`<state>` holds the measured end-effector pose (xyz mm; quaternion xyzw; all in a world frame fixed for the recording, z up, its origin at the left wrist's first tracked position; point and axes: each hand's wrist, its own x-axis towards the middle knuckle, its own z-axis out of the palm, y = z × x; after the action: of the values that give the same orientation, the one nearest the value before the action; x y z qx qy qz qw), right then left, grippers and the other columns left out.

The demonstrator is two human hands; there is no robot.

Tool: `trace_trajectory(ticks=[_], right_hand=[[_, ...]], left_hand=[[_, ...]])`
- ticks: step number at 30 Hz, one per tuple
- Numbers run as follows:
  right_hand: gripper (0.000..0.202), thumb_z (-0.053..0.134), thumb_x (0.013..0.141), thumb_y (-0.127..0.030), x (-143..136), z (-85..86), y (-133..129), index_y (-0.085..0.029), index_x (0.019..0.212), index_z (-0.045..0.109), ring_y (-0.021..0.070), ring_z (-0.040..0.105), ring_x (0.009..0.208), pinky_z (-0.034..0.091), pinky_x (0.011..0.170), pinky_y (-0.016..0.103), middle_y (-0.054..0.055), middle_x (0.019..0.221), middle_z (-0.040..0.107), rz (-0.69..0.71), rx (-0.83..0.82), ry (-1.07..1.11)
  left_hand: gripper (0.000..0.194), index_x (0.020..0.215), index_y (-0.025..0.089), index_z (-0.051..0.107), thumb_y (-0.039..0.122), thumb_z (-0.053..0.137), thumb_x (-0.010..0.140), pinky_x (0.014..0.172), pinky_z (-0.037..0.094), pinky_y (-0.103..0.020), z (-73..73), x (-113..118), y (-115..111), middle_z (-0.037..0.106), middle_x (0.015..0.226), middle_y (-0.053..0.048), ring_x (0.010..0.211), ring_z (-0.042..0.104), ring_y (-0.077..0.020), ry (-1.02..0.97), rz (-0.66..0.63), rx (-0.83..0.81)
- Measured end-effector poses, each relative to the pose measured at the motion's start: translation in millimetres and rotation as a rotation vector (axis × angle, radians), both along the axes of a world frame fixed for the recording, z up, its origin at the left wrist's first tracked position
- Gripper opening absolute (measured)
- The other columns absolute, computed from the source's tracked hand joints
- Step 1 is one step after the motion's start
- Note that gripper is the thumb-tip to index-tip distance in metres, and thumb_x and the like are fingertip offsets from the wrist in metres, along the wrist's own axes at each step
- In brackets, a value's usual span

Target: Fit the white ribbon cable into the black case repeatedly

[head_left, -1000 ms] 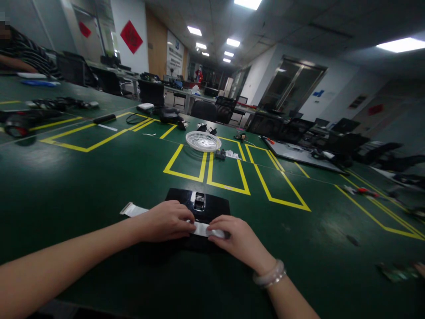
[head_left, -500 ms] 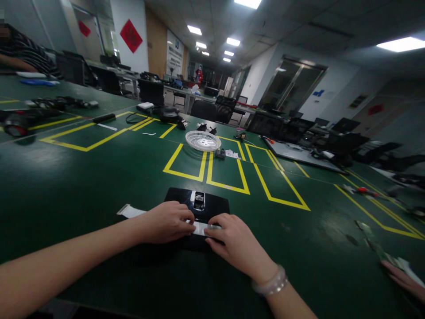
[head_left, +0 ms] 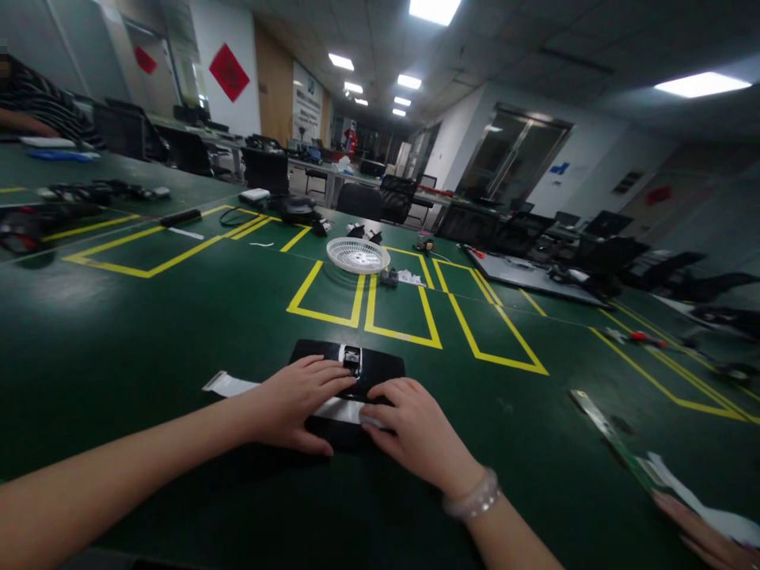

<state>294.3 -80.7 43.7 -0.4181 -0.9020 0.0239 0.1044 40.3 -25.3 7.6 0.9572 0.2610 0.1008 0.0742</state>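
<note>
In front of me a glossy black panel (head_left: 380, 366), like a stand base with a small square socket, lies on the table. A flat white ribbon cable (head_left: 234, 385) runs across it, with a connector on its left end. My left hand (head_left: 300, 400) lies over the cable and panel, fingers stretched out and thumb apart. My right hand (head_left: 419, 431), wearing a beaded bracelet, pinches the cable near its right part; its fingertips touch the panel. Part of the cable is hidden under my left hand.
Another person's hand (head_left: 701, 526) at the lower right holds a long narrow circuit board (head_left: 614, 439) with a white cable. A white round basket (head_left: 358, 255) and small dark parts stand ahead, among yellow tape outlines (head_left: 404, 340). A large flat panel (head_left: 534, 275) lies at the right back.
My left hand has gone from pinching the cable to spread fingers lying over it. My right hand stays nearly in place. The other person's circuit board has come further left into view.
</note>
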Motion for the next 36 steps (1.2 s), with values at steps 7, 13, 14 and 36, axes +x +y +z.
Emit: trace_trajectory(ticks=[7, 13, 14, 36], right_hand=[[0.020, 0.061, 0.094, -0.023, 4, -4.1, 3, -0.025, 0.112, 0.069, 0.0228, 0.060, 0.106, 0.041, 0.101, 0.046, 0.006, 0.114, 0.069, 0.009, 0.156, 0.142], [0.020, 0.059, 0.094, -0.020, 7, -3.5, 5, -0.023, 0.112, 0.068, 0.0228, 0.060, 0.106, 0.043, 0.100, 0.046, 0.006, 0.115, 0.069, 0.007, 0.204, 0.170], [0.020, 0.060, 0.094, -0.021, 7, -4.0, 5, -0.024, 0.112, 0.068, 0.0230, 0.060, 0.106, 0.043, 0.100, 0.045, 0.006, 0.115, 0.068, 0.005, 0.194, 0.160], [0.019, 0.062, 0.094, -0.026, 9, -8.2, 6, -0.026, 0.110, 0.072, 0.0214, 0.061, 0.104, 0.046, 0.097, 0.043, 0.004, 0.112, 0.069, -0.083, -0.038, -0.027]], left_hand=[[0.087, 0.145, 0.020, 0.047, 0.063, 0.072, 0.074, 0.120, 0.020, -0.052, 4.9, 1, 3, 0.054, 0.143, -0.013, 0.132, 0.049, -0.0325, -0.046, -0.020, 0.014], [0.078, 0.141, 0.023, 0.052, 0.062, 0.071, 0.076, 0.120, 0.018, -0.053, 19.9, -20, 23, 0.056, 0.140, -0.010, 0.130, 0.050, -0.0311, -0.034, 0.179, 0.071], [0.076, 0.140, 0.023, 0.054, 0.063, 0.068, 0.077, 0.120, 0.018, -0.053, 21.9, -28, 29, 0.057, 0.139, -0.010, 0.130, 0.050, -0.0313, -0.031, 0.234, 0.093], [0.106, 0.149, 0.009, 0.042, 0.088, 0.030, 0.078, 0.088, 0.045, -0.055, 9.8, -241, 106, 0.049, 0.140, -0.027, 0.118, 0.050, -0.0480, 0.158, 1.410, -0.136]])
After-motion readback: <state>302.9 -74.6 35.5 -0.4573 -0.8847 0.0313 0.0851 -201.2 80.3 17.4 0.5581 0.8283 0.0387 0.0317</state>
